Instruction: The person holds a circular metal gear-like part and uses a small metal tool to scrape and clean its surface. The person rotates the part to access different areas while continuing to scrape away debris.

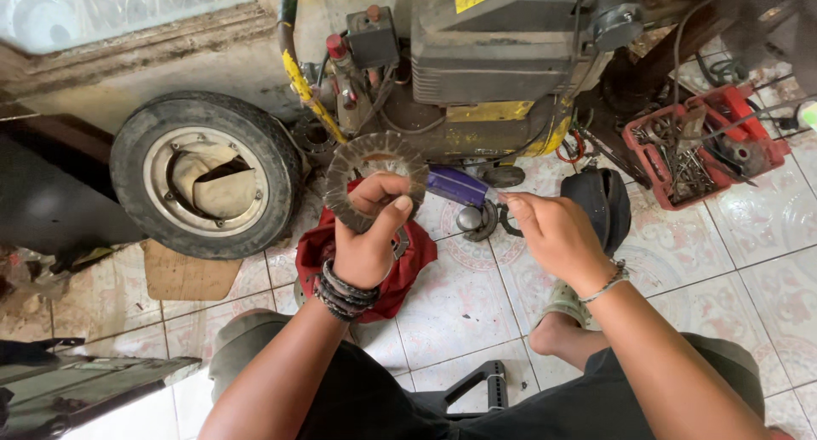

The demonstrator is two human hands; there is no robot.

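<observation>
Clutch plate in left hand over patterned tile floor, workshop clutter.

Daylight is bright and even. My view is brightest at 5 o'clock, where the floor tiles glare white. Soft shadows sit under my hands. Focus is sharp throughout; edges bend slightly, darkest at 9 o'clock.
</observation>
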